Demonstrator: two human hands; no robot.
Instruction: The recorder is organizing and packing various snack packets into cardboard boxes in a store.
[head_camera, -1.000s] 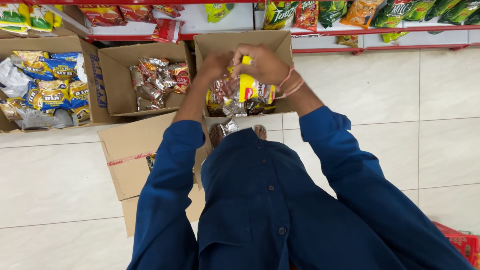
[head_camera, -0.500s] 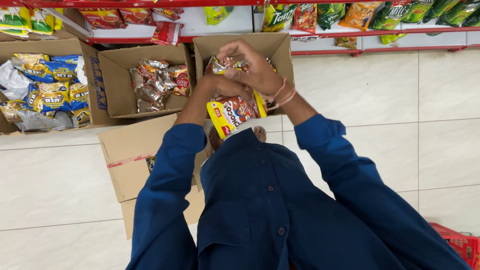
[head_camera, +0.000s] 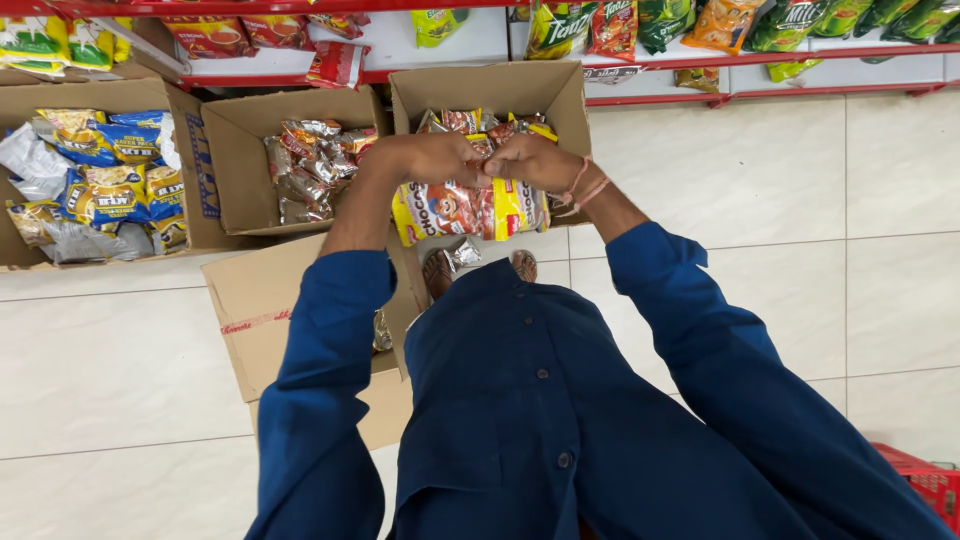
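My left hand (head_camera: 430, 158) and my right hand (head_camera: 535, 160) meet above an open cardboard box (head_camera: 560, 95) on the floor. Both grip the top edge of a hanging strip of yellow and red snack sachets (head_camera: 465, 210), which droops in front of the box. The box holds more shiny sachets (head_camera: 470, 122). Blue sleeves cover both my arms, and thread bands circle my right wrist.
A second open box (head_camera: 245, 180) of silver-brown packets stands left of it, and a third box (head_camera: 195, 150) of blue and yellow packs further left. A flattened carton (head_camera: 260, 310) lies near my feet. Red shelves (head_camera: 700, 85) with snack bags run along the top. A red basket (head_camera: 925, 480) sits at the lower right.
The strip of sachets was bunched between my hands; now my hands are level and side by side and it hangs spread out flat below them.
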